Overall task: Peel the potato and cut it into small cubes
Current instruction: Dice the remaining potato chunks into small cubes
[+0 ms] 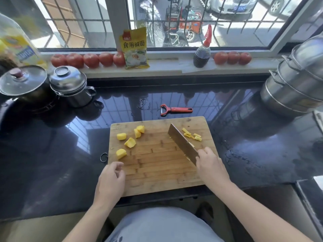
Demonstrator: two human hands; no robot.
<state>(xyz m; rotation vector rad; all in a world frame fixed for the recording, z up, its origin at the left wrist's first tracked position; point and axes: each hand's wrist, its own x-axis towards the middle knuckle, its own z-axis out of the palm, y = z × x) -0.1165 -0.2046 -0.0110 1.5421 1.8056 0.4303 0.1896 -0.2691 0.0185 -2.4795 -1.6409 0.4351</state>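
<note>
Right hand [209,165] grips the cleaver [183,143] over the cutting board [157,172] — left hand [111,179] loosely curled, empty, near potato chunks [130,142].

Bright daylight pours in through the barred window [174,21] at the far side, and the glossy black stone tabletop [244,130] mirrors its grid in pale glare. The wide lens bends the edges strongly, and the left and right corners look soft and smeared.
</note>
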